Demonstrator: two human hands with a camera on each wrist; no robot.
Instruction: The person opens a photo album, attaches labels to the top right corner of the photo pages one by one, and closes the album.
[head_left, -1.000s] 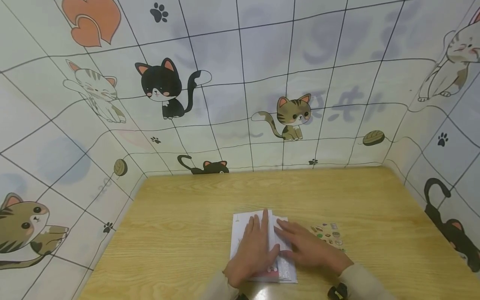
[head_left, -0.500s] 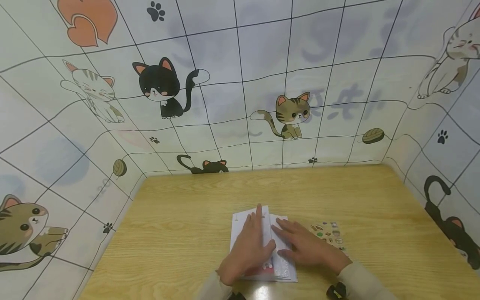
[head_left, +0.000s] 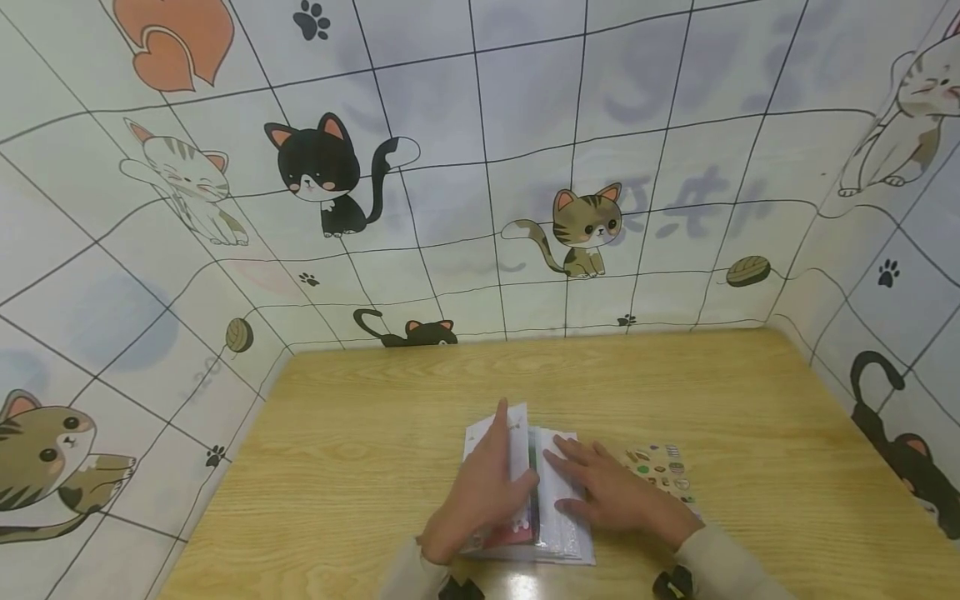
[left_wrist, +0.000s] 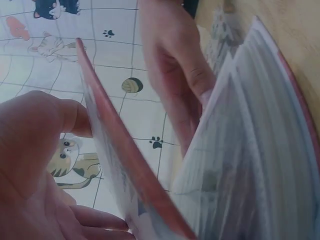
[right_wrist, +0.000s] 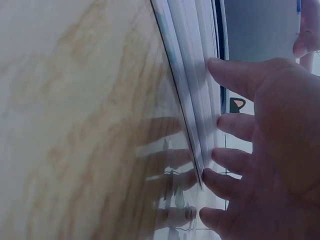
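Observation:
A thick book point(head_left: 558, 492) with white, glossy pages and a pink-red patch near its lower edge lies spread on the table. My left hand point(head_left: 483, 487) rests against its left-hand part, which stands raised at a slant; the thumb and fingers touch its face in the left wrist view. Over the right-hand block of pages point(left_wrist: 260, 125) my right hand point(head_left: 607, 492) lies with spread fingers. In the right wrist view, fingertips point(right_wrist: 235, 125) touch the stacked pages. The left palm's contact with the book is partly hidden.
A sheet of small food stickers point(head_left: 663, 471) lies right of the book, partly under the right forearm. The wooden table point(head_left: 360, 433) meets walls printed with cats point(head_left: 588, 229) at the back and sides. Dark bands point(head_left: 675, 582) circle both wrists.
My left hand has moved left and tilted, and the book's left-hand part has lifted with it, widening the gap beside the right-hand pages. The right hand stays nearly still.

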